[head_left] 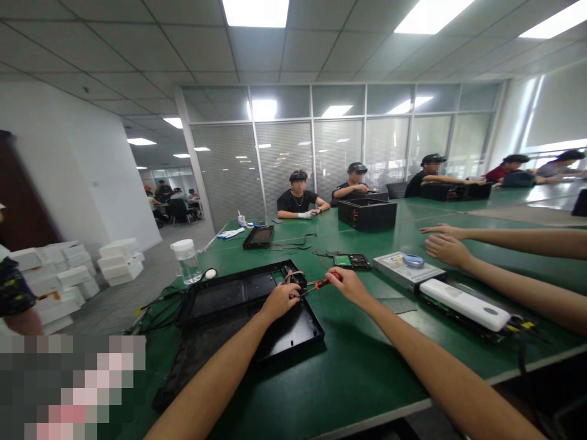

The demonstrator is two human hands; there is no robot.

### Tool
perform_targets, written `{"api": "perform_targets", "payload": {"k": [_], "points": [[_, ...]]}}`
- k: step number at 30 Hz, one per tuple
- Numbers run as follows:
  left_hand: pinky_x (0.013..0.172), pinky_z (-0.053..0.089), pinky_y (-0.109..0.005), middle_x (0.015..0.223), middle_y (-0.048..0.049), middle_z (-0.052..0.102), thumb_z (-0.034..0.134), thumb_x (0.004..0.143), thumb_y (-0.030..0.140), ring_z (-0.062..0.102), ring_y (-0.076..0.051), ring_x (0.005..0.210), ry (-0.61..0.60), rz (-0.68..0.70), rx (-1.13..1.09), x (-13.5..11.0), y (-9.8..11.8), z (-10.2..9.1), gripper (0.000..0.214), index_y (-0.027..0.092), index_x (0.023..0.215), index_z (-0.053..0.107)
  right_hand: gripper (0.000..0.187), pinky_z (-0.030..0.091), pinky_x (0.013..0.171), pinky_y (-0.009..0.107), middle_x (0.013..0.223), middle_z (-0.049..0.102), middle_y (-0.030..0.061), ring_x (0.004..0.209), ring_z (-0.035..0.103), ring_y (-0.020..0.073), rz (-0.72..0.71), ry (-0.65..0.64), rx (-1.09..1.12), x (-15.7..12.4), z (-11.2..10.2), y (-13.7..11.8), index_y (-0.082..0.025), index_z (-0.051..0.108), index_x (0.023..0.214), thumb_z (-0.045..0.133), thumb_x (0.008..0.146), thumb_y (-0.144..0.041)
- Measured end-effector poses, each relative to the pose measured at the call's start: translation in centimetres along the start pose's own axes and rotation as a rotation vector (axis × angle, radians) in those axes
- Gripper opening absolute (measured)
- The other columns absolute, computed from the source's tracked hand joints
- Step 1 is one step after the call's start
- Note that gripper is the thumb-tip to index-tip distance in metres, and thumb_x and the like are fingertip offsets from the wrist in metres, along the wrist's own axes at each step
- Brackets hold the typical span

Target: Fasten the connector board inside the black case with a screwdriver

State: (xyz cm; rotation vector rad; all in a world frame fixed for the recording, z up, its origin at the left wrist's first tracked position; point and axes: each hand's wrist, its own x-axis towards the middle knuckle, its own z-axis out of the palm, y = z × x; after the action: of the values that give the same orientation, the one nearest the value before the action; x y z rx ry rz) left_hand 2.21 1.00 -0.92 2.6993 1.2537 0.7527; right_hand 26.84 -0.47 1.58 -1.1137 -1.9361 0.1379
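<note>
In the head view, my right hand (347, 285) is closed around the red-and-black handle of a screwdriver (326, 281). Its shaft points left toward a small black part with wires (297, 278) at the edge of an open black casing (302, 324). My left hand (279, 302) reaches over the casing, its fingers pinched together beside that part. What lies between those fingertips is too small to make out. A second black casing panel (220, 299) lies behind and left of my left hand.
Beyond the screwdriver sits a circuit board (351, 261). To the right are a grey metal drive box (408, 272) bearing a blue roll (413, 261) and a white elongated device (463, 304). Another person's hands (448, 249) rest nearby. A clear jar (186, 263) stands left on the green table (367, 366).
</note>
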Motion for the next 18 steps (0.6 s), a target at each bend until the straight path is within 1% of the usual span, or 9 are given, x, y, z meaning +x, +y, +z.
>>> {"api": "perform_targets", "payload": {"k": [4,8,13,16,18], "points": [[0.1,0.024,-0.037,0.089,-0.0005,0.067,0.056,0.074,0.019,0.06,-0.015,0.086,0.005,-0.001,-0.015,0.01,-0.28,0.21,0.022,0.02,0.097,0.058,0.031,0.039,0.063,0.025,0.072,0.063,0.0029,0.066,0.055,0.0162,0.003,0.005,0.015,0.08,0.1,0.16,-0.019,0.061,0.08,0.042,0.082,-0.043],[0.1,0.024,-0.035,0.09,-0.0004,0.067,0.057,0.074,0.019,0.061,-0.014,0.084,-0.004,-0.002,-0.019,0.06,-0.5,0.36,0.02,0.019,0.094,0.06,0.03,0.038,0.063,0.025,0.073,0.063,0.0024,0.067,0.056,0.0162,0.005,-0.002,0.004,0.12,0.02,0.06,-0.019,0.061,0.081,0.042,0.082,-0.043],[0.095,0.031,-0.031,0.09,0.0001,0.066,0.057,0.075,0.02,0.059,-0.015,0.086,-0.016,0.019,0.017,0.12,-0.54,0.28,0.02,0.02,0.094,0.062,0.028,0.038,0.064,0.024,0.074,0.063,0.0017,0.068,0.056,0.016,-0.002,-0.005,-0.04,0.2,-0.1,-0.4,-0.02,0.061,0.082,0.042,0.083,-0.042],[0.095,0.03,-0.033,0.089,0.0008,0.067,0.056,0.076,0.021,0.058,-0.016,0.087,-0.033,0.043,0.067,0.17,-0.51,0.15,0.016,0.022,0.091,0.064,0.029,0.038,0.066,0.024,0.075,0.063,0.002,0.068,0.056,0.0158,-0.005,-0.004,-0.036,0.22,-0.04,-0.55,-0.02,0.06,0.082,0.042,0.083,-0.042],[0.096,0.028,-0.034,0.093,0.0001,0.066,0.055,0.078,0.023,0.057,-0.017,0.09,-0.052,0.05,0.097,0.19,-0.5,0.1,0.016,0.023,0.09,0.066,0.03,0.039,0.066,0.024,0.075,0.063,0.0023,0.069,0.056,0.0159,-0.009,-0.005,-0.025,0.19,0.03,-0.56,-0.019,0.06,0.082,0.041,0.083,-0.043]]}}
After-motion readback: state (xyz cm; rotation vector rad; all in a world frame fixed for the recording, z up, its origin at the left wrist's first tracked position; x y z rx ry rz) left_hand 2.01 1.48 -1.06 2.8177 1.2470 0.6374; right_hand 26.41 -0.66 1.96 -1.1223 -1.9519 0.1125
